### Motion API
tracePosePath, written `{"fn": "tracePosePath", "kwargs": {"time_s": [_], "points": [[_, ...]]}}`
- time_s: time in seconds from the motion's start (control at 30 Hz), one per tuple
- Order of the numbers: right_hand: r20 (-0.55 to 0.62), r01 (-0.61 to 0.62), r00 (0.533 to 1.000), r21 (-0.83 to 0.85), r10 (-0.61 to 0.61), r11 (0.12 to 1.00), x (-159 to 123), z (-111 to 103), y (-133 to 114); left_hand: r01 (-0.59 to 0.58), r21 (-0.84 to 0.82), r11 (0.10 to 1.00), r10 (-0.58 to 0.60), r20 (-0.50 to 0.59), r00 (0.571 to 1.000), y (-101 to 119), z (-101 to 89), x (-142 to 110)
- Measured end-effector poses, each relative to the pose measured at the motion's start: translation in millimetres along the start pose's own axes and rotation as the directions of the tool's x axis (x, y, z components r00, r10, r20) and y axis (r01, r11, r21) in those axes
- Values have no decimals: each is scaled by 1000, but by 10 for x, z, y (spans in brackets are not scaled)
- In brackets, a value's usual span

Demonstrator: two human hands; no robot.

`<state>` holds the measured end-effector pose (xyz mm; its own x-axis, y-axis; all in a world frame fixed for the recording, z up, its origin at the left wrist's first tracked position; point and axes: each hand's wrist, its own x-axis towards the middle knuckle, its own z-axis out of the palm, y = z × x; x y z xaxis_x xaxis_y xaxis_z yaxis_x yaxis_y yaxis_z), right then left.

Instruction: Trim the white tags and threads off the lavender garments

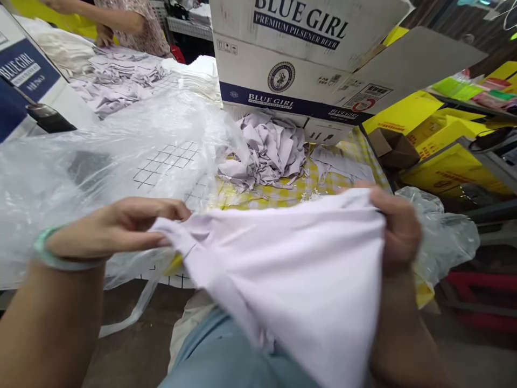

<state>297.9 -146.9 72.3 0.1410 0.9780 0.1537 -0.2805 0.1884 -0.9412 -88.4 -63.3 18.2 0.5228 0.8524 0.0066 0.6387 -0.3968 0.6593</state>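
A pale lilac piece of fabric (291, 269) is stretched between my two hands above my lap. My left hand (133, 226), with a light green bangle on its wrist, pinches the fabric's upper left corner. My right hand (399, 226) is closed around the upper right edge, slightly blurred. The cloth hangs down in a loose fold toward my knees, and its lower end leaves the view. Behind it, a heap of lilac fabric pieces (270, 148) lies on the yellow checked tablecloth (262, 199). One flat lilac piece (343, 164) lies to the right of the heap.
Clear plastic sheeting (169, 118) covers the table's left side. A white and blue beer carton (291, 64) stands behind the heap, another carton (24, 70) at the left. Across the table, a person (133, 27) stands by stacked fabric (121, 70). Yellow boxes (460, 172) fill the right.
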Motion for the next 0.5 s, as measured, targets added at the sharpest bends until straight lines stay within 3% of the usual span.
{"fn": "tracePosePath", "kwargs": {"time_s": [0.07,0.1,0.17,0.2,0.27,0.3,0.37,0.43,0.5], "points": [[-45,-79,996,-78,76,994,162,-132,376,0,-54,999,8,154,988,59,275,219],[-45,-120,992,-177,114,977,231,-214,583,-2,-19,1000,4,139,990,66,428,303],[-73,-177,984,-445,161,878,304,-365,965,-26,133,991,26,-2,1000,47,730,397],[-111,-154,988,-573,109,805,302,-415,1118,-58,206,977,72,-61,996,34,868,411],[-101,-59,995,-752,-26,656,224,-437,1329,-168,280,945,188,-43,981,22,1100,402],[-29,19,997,-803,-70,595,158,-411,1391,-223,293,930,234,-3,972,26,1188,394],[220,209,975,-833,-39,512,5,-317,1457,-276,338,900,271,61,961,37,1296,394],[454,377,888,-806,69,456,-144,-226,1495,-263,403,877,255,74,964,29,1313,420],[557,463,817,-787,148,408,-261,-179,1539,-224,417,881,239,17,971,-10,1257,453]]}}
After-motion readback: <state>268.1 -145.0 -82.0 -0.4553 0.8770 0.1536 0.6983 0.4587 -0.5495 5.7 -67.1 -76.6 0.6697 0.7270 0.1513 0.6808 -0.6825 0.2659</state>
